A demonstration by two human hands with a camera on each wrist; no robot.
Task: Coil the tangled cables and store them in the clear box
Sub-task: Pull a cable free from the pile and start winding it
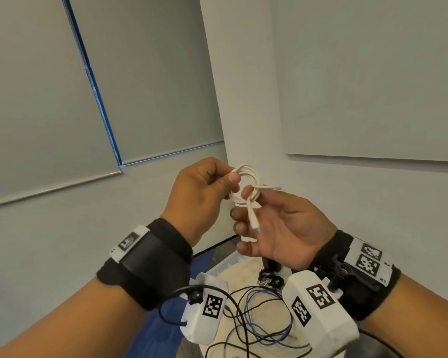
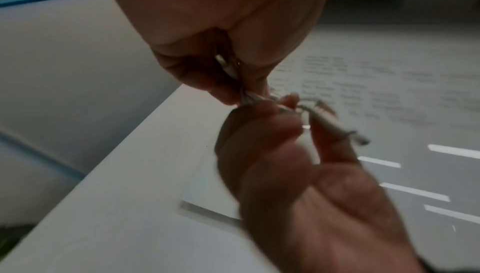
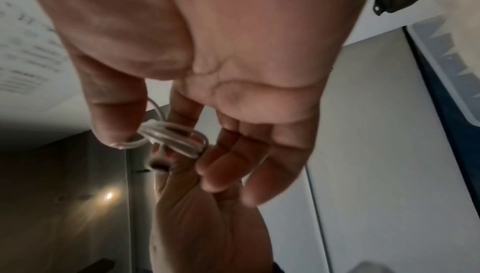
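Observation:
A white cable wound into a small coil is held in the air between both hands. My left hand pinches the coil's left side between thumb and fingers. My right hand pinches its right side with thumb and index finger, the other fingers loosely curled, and a plug end hangs across them. The right wrist view shows the coil by the right thumb. Blurred in the left wrist view, the cable sits at the left fingertips. The clear box lies below the hands.
Loose black and blue cables lie tangled on a pale surface under my wrists. A small dark cable bundle sits beyond them, near the box. A blue floor strip runs on the left. Walls and window blinds close in ahead.

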